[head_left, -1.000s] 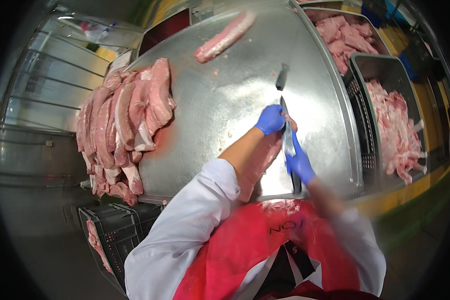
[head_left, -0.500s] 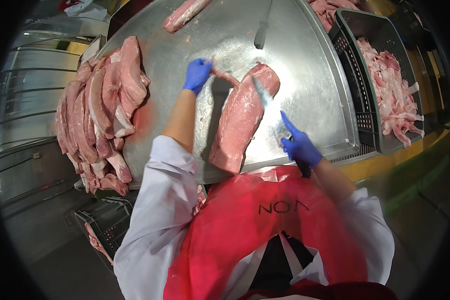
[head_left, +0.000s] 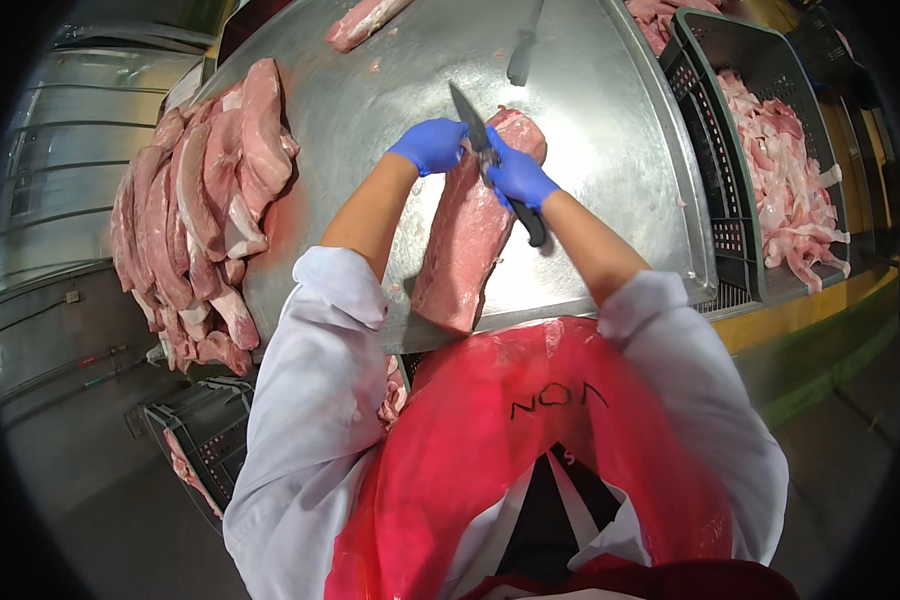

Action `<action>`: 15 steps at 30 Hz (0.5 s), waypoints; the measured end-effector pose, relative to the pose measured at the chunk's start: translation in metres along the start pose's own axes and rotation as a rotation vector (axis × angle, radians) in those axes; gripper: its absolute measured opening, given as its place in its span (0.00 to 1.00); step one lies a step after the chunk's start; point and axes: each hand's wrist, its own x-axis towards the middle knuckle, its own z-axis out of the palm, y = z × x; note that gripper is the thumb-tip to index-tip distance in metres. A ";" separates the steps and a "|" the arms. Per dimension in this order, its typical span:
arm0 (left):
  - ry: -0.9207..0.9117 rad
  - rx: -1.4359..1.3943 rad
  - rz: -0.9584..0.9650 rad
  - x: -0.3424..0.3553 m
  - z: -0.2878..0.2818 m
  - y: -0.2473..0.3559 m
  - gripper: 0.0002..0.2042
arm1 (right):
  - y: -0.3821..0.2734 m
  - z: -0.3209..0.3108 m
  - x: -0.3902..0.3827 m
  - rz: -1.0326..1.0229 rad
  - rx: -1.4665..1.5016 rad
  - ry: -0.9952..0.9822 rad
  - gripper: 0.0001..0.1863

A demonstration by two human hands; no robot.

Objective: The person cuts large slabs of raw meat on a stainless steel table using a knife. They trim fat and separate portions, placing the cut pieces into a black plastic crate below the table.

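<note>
1. Both hands wore blue gloves and were close together at the far end of the big piece of meat (head_left: 465, 240). The right hand (head_left: 521, 180) was closed around the knife (head_left: 470, 118), whose blade pointed away and to the left. The left hand (head_left: 432, 146) had bent fingers at the left edge of the meat; whether they pinched something, I could not tell.
2. That piece lay lengthwise on the metal worktop (head_left: 350, 150), its near end close to the red apron (head_left: 450, 430).
3. Half a second before, the left hand was out to the left with a thin strip of meat, and the knife was nearer to the body. Now the left hand had come back to the piece, the blade reached past it, and the stretched strip could not be seen. From this I judged that the knife work on this piece was not finished.
4. The pile of meat (head_left: 190, 210) at left had not visibly changed.
5. About writing: the apron carried dark letters (head_left: 558, 398) on its front. I found no brand which could be read clearly.
</note>
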 end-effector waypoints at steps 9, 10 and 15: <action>0.157 -0.032 0.013 -0.048 -0.036 0.033 0.11 | 0.022 0.031 -0.029 0.117 0.032 -0.292 0.44; 0.173 -0.023 -0.018 -0.058 -0.043 0.035 0.11 | 0.019 0.035 -0.034 0.122 -0.098 -0.389 0.44; 0.318 -0.140 -0.035 -0.115 -0.061 0.030 0.10 | 0.020 0.027 -0.121 0.161 -0.240 -0.694 0.45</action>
